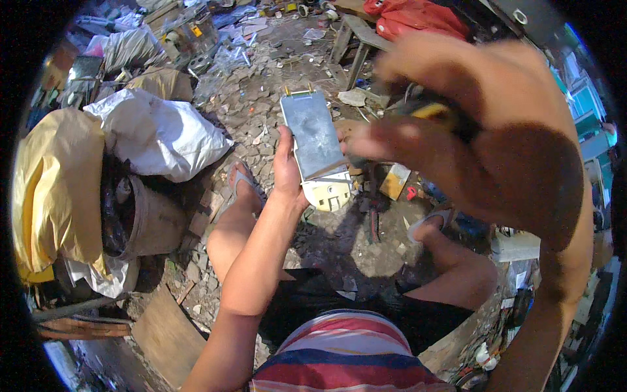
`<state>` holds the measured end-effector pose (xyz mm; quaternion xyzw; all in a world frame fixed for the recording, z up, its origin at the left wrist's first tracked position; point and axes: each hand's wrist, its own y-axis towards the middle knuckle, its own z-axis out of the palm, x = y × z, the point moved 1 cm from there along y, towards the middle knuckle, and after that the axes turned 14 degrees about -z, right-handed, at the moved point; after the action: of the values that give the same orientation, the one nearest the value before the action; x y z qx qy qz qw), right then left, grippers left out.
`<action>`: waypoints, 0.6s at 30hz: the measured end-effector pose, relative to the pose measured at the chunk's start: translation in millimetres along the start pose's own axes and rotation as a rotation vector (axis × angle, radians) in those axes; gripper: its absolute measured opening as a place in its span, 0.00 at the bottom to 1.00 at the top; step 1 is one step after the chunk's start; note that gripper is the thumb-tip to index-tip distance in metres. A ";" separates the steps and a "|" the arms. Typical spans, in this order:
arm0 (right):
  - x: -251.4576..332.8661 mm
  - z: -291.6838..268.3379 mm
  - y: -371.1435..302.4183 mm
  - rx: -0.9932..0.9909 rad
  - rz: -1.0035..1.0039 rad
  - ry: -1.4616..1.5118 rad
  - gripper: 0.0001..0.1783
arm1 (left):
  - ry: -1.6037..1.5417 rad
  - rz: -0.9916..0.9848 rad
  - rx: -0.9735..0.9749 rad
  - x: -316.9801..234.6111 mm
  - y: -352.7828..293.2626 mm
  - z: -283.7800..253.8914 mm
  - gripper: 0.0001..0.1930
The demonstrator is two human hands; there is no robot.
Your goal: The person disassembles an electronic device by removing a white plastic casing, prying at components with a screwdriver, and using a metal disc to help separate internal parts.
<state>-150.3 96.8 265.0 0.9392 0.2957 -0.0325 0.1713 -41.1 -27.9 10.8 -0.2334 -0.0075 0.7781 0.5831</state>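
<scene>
My left hand (287,166) is closed round the left edge of a flat rectangular device part, which I hold up in front of my lap. It has a grey metal plate (313,134) on its face, a cream plastic end (330,195) nearest me and two brass-coloured prongs at the far end. Beside it, on the right, my right hand (457,75) is raised close to the camera and smeared by motion. Its fingers curl round a black-and-yellow tool (434,111), whose working end I cannot make out.
Broken chips and scraps cover the ground between my feet. A bucket (157,215), a white sack (163,134) and a yellow sack (59,189) stand at the left. A wooden stool (362,39) and a red bag (415,19) are at the far right.
</scene>
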 end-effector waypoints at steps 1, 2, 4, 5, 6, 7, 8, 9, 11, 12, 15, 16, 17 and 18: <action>-2.9 -0.3 5.9 0.014 -0.018 0.003 0.35 | -0.039 -0.026 0.065 1.3 3.8 -5.3 0.39; -4.0 -0.1 7.7 0.011 -0.024 0.021 0.35 | -0.057 -0.025 0.073 2.5 4.2 -6.5 0.39; -8.0 -0.3 10.1 0.023 -0.023 0.046 0.34 | -0.096 -0.029 0.097 4.7 2.4 6.6 0.39; -10.0 -0.9 9.6 0.030 -0.019 0.059 0.34 | -0.070 -0.027 0.082 6.2 4.3 8.5 0.39; -11.1 -2.6 10.0 0.036 -0.017 0.066 0.33 | -0.060 -0.059 0.150 8.5 7.7 7.5 0.38; -12.2 -1.0 11.3 0.026 -0.027 0.087 0.33 | -0.045 -0.073 0.199 7.4 6.8 -1.5 0.38; -11.9 0.4 14.9 0.021 -0.034 0.097 0.33 | -0.032 -0.094 0.259 8.5 8.3 -9.1 0.38; -12.3 -1.5 15.3 0.017 -0.036 0.107 0.33 | -0.020 -0.115 0.320 9.2 9.5 -16.6 0.38; -13.1 -2.5 9.7 0.043 -0.005 0.105 0.32 | -0.052 -0.162 0.376 19.3 19.4 0.5 0.38; -15.0 -0.2 9.5 0.036 -0.008 0.125 0.32 | 0.068 -0.075 -0.048 21.4 14.0 12.1 0.38; -15.3 -1.8 12.7 0.028 -0.013 0.165 0.31 | -0.137 -0.172 0.098 20.2 18.8 5.8 0.38; -15.6 -1.1 12.0 0.033 -0.008 0.171 0.31 | -0.112 -0.202 0.066 19.7 16.9 11.1 0.38; -15.5 -1.2 10.9 0.039 -0.003 0.179 0.31 | -0.090 -0.211 0.068 21.4 18.0 11.4 0.39; -14.4 -0.9 10.9 0.040 -0.002 0.184 0.30 | -0.067 -0.218 0.068 22.3 17.6 10.7 0.39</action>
<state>-156.0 80.9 271.5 0.9412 0.3103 0.0477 0.1245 -65.7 -10.5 7.4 -0.1851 -0.0262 0.7172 0.6713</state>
